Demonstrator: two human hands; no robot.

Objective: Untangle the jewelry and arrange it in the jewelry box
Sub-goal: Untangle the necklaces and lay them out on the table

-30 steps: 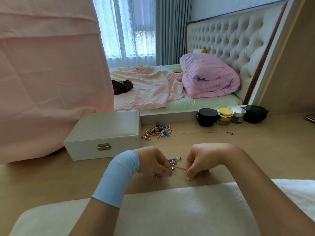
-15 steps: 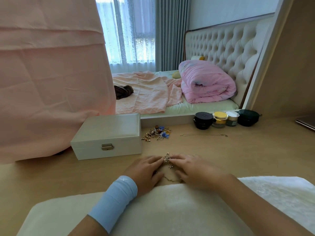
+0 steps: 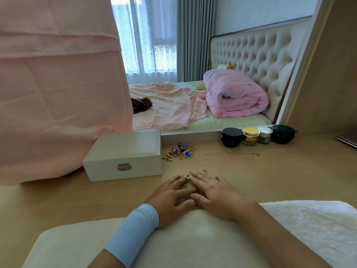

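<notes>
The left hand [image 3: 170,198] and right hand [image 3: 214,196] lie flat, fingers spread and gripping nothing, seemingly pinning a small knot of gold chain jewelry [image 3: 190,176] against the pale wooden desk [image 3: 270,180] to tease it apart. The closed white jewelry box [image 3: 123,155] waits just left.

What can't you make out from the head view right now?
- Jewelry box: lid shut, inside hidden.
- Tangle: mostly under the left hand and right hand; its knots are too small to read.
- Thin chain: links too fine.
- Dark flat thing: cut by right edge.
</notes>
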